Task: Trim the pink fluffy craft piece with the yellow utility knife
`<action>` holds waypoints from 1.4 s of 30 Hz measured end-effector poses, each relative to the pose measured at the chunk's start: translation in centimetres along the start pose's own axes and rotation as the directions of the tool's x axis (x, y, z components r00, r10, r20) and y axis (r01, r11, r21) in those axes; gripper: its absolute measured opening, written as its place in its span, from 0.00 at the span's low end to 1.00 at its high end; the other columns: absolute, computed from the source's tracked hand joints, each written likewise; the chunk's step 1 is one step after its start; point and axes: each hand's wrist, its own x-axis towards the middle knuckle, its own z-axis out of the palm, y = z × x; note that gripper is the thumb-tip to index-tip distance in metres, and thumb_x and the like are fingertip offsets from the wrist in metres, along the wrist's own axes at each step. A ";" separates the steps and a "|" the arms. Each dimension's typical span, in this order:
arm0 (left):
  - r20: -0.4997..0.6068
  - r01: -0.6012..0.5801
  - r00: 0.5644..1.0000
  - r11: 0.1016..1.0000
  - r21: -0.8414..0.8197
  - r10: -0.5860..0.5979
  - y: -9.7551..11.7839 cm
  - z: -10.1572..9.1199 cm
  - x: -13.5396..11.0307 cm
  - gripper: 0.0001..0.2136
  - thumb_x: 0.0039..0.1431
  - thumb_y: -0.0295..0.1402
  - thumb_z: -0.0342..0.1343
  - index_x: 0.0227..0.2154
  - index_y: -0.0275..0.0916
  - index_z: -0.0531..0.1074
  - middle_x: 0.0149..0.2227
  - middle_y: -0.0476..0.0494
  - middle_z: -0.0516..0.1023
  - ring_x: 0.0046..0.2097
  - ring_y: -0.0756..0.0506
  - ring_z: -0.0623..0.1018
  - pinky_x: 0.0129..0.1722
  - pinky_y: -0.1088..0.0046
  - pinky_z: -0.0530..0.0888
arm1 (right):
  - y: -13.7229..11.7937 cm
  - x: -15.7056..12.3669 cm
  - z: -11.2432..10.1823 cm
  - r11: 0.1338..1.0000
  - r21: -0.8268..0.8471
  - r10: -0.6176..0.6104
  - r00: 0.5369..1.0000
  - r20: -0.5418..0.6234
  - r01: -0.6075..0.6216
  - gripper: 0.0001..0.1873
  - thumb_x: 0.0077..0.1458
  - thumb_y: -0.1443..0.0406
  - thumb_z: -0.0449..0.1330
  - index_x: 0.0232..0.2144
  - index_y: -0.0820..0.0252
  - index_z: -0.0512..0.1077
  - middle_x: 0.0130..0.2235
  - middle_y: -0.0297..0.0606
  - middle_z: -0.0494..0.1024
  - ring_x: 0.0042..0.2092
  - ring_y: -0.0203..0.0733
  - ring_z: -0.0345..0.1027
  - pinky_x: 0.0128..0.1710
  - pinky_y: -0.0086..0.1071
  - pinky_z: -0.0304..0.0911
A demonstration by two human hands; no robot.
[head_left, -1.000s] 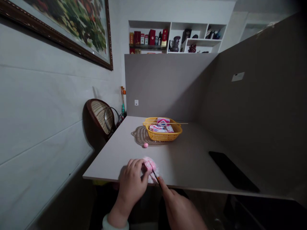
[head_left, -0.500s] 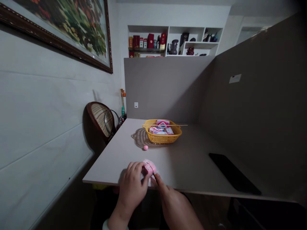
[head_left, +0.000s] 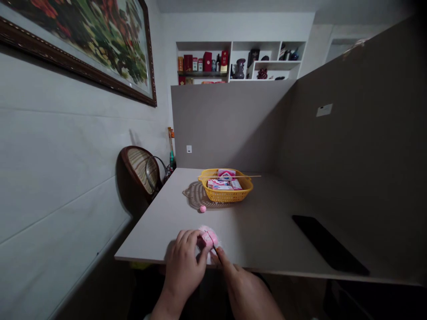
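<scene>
My left hand (head_left: 183,266) grips a pink block (head_left: 207,240) at the table's front edge, with a fluffy pink-white puff (head_left: 209,230) against it. My right hand (head_left: 248,295) pinches a thin dark blade (head_left: 216,251), whose tip meets the block's near side. The hands are nearly touching, and the fingers hide part of the block. A small pink ball (head_left: 203,209) lies farther out on the grey table (head_left: 260,235). Beyond it stands a yellow plastic basket (head_left: 227,196) holding pink-and-white boxes (head_left: 223,182), with a thin wooden skewer (head_left: 245,176) across its rim.
A black flat phone or tablet (head_left: 330,242) lies at the table's right edge. Grey partitions (head_left: 227,124) bound the far and right sides. A round-backed chair (head_left: 136,171) stands beyond the left edge, and a wall shelf (head_left: 240,62) holds bottles and boxes above.
The whole scene has sunk lower in the view as my head tilted up. My hands have drawn closer together around the pink block, and less of the dark blade shows.
</scene>
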 end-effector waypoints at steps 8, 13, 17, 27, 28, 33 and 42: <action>0.011 0.005 1.000 1.000 0.029 -0.005 0.6 -0.3 0.2 0.08 0.61 0.37 0.55 0.40 0.40 0.70 0.40 0.42 0.78 0.44 0.40 0.76 0.42 0.62 0.73 | -0.1 -1.6 -0.6 1.000 0.001 0.024 1.000 0.019 -0.024 0.40 0.50 0.79 0.45 0.67 0.65 0.54 0.42 0.50 0.82 0.41 0.47 0.79 0.40 0.30 0.70; -0.021 -0.002 1.000 0.999 0.044 0.003 0.6 -0.2 0.2 0.08 0.61 0.36 0.56 0.40 0.40 0.71 0.40 0.42 0.78 0.43 0.41 0.77 0.41 0.63 0.73 | -0.5 -0.6 -0.4 0.999 0.049 0.015 0.998 -0.064 -0.012 0.39 0.52 0.79 0.43 0.67 0.64 0.54 0.41 0.50 0.82 0.40 0.46 0.79 0.42 0.32 0.70; -0.006 -0.020 1.000 1.000 0.020 0.020 0.6 -0.3 0.1 0.07 0.61 0.37 0.55 0.40 0.41 0.71 0.40 0.43 0.78 0.43 0.41 0.77 0.41 0.64 0.73 | 1.0 -2.0 0.3 0.999 0.030 -0.021 1.000 0.013 0.020 0.41 0.50 0.78 0.47 0.67 0.59 0.55 0.40 0.47 0.83 0.36 0.46 0.79 0.35 0.30 0.71; -0.017 -0.007 1.000 1.000 0.002 0.007 0.8 -0.5 0.1 0.06 0.62 0.35 0.54 0.40 0.40 0.71 0.40 0.42 0.77 0.44 0.41 0.76 0.41 0.64 0.73 | -0.6 -1.1 -0.6 1.000 0.004 0.017 1.000 0.017 -0.017 0.41 0.50 0.79 0.44 0.68 0.66 0.51 0.42 0.50 0.82 0.39 0.47 0.79 0.41 0.33 0.71; -0.017 -0.007 1.000 1.000 0.003 0.007 0.8 -0.5 0.1 0.06 0.62 0.35 0.54 0.40 0.40 0.71 0.40 0.42 0.77 0.44 0.41 0.76 0.41 0.64 0.73 | -0.1 -1.5 -0.2 1.000 -0.003 0.001 0.999 0.032 -0.001 0.41 0.50 0.78 0.45 0.68 0.66 0.52 0.41 0.49 0.82 0.38 0.47 0.79 0.38 0.32 0.71; -0.003 -0.007 1.000 1.000 -0.014 0.007 0.8 -0.5 0.1 0.07 0.62 0.35 0.54 0.40 0.40 0.70 0.40 0.42 0.77 0.44 0.41 0.76 0.42 0.64 0.73 | 0.0 -1.9 -0.1 0.999 0.044 0.004 1.000 -0.018 -0.004 0.39 0.51 0.78 0.43 0.66 0.66 0.55 0.41 0.51 0.82 0.40 0.48 0.79 0.41 0.34 0.71; -0.006 -0.005 1.000 1.000 -0.025 0.005 0.7 -0.5 0.1 0.06 0.61 0.35 0.55 0.40 0.41 0.70 0.39 0.43 0.77 0.43 0.41 0.76 0.41 0.64 0.73 | 1.4 -1.7 1.3 0.997 0.069 0.013 0.998 0.060 -0.017 0.42 0.49 0.76 0.48 0.67 0.56 0.55 0.40 0.45 0.83 0.34 0.45 0.79 0.31 0.28 0.70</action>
